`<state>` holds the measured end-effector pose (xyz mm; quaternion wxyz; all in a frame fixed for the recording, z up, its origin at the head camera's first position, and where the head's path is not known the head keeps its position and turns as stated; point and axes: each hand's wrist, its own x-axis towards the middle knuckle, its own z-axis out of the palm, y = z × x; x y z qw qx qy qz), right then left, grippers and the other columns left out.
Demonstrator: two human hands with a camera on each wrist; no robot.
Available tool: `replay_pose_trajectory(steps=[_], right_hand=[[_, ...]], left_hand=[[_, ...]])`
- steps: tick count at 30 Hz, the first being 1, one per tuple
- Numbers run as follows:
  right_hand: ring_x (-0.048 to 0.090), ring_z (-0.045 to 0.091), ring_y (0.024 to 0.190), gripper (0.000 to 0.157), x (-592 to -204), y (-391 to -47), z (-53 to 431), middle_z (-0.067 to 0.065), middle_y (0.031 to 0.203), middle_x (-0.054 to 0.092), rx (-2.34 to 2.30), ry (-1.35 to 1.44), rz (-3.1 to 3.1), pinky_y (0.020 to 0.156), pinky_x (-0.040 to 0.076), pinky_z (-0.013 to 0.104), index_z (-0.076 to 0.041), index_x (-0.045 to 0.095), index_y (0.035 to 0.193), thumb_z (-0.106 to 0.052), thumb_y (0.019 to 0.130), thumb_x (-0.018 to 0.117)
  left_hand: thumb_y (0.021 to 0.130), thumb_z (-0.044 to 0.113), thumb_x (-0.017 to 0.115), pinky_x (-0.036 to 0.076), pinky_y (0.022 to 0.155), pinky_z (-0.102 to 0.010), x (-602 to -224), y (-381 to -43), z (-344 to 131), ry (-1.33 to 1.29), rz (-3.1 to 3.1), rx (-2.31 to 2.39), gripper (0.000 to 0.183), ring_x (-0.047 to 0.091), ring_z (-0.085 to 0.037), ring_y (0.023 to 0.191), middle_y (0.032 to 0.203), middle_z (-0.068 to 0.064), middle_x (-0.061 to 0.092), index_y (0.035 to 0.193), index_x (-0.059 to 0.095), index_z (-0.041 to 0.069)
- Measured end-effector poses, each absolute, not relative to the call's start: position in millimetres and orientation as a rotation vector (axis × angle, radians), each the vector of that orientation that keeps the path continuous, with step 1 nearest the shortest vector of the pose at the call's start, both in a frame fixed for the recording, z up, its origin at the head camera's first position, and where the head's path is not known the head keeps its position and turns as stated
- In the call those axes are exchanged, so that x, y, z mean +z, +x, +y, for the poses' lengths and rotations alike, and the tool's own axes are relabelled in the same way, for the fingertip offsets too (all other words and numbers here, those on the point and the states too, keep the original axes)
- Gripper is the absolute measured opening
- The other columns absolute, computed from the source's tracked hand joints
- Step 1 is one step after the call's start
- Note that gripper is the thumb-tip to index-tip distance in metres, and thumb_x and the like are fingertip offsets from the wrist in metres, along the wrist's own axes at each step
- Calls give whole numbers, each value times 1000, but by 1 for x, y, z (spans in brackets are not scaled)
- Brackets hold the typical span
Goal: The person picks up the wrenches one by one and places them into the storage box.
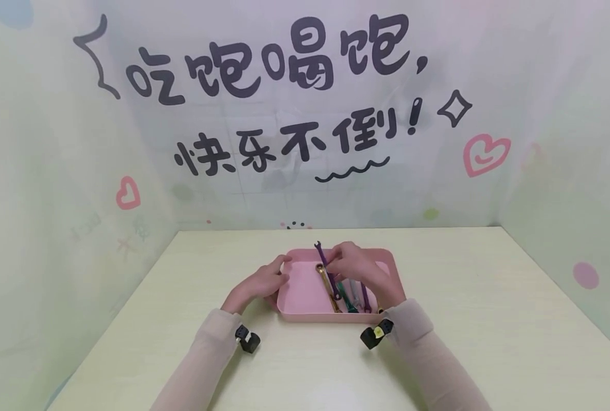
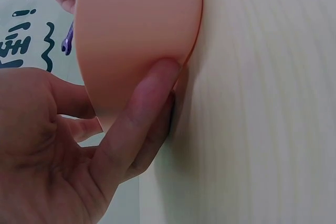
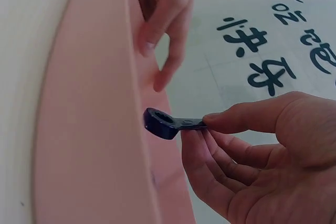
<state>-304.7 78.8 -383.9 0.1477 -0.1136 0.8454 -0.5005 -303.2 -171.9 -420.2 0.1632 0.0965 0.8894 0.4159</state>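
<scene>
My right hand pinches a purple combination wrench between thumb and fingers, holding it over a shallow pink tray. In the right wrist view the wrench's ring end points toward the tray's near wall. My left hand grips the tray's left end, with the thumb pressed on the outer wall and fingers at the rim. Inside the tray lie a gold wrench, a green wrench, a silver wrench and another purple wrench. My right forearm partly hides the tray's right side.
The tray stands on a pale wood-grain table, near its back edge. A printed cloth backdrop with dark lettering rises behind and on both sides. A small black wrist camera sits on each cuff.
</scene>
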Motion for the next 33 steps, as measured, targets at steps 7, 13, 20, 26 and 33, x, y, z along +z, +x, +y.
replay_pose_trajectory(steps=[7, 13, 20, 26, 33], right_hand=[[69, 21, 75, 13, -397, -304, 56, 13, 99, 69, -1357, -335, 2497, 71, 65, 33, 2, 69, 107, -4, 95, 68], [67, 20, 68, 11, -406, -302, 46, 14, 95, 69, -1325, -366, 2568, 62, 64, 31, 2, 69, 103, -2, 93, 71], [67, 20, 69, 15, -413, -298, 40, 14, 97, 70, -1260, -362, 2624, 60, 61, 27, 4, 74, 105, 3, 91, 71], [65, 19, 68, 14, -420, -296, 37, 13, 96, 70, -1187, -343, 2691, 58, 58, 25, 2, 75, 105, -1, 91, 73], [63, 18, 65, 9, -424, -296, 35, 12, 92, 70, -1131, -370, 2758, 57, 57, 26, 2, 75, 99, 0, 90, 73]], left_hand=[[108, 14, 42, 64, 54, -37, -422, -304, -172, 284, 2546, 1180, 55, 72, -23, 61, 119, -25, 63, 162, 27, 13], [108, 13, 43, 63, 53, -37, -421, -304, -173, 288, 2563, 1173, 55, 71, -23, 60, 117, -24, 63, 161, 29, 12], [108, 13, 42, 63, 53, -38, -420, -302, -174, 289, 2556, 1181, 54, 71, -23, 60, 119, -26, 64, 161, 29, 12], [108, 13, 43, 63, 54, -37, -420, -302, -174, 301, 2561, 1180, 55, 71, -23, 62, 120, -27, 64, 161, 29, 11], [108, 14, 43, 63, 54, -36, -419, -301, -174, 302, 2565, 1170, 54, 70, -22, 61, 119, -25, 64, 160, 30, 10]])
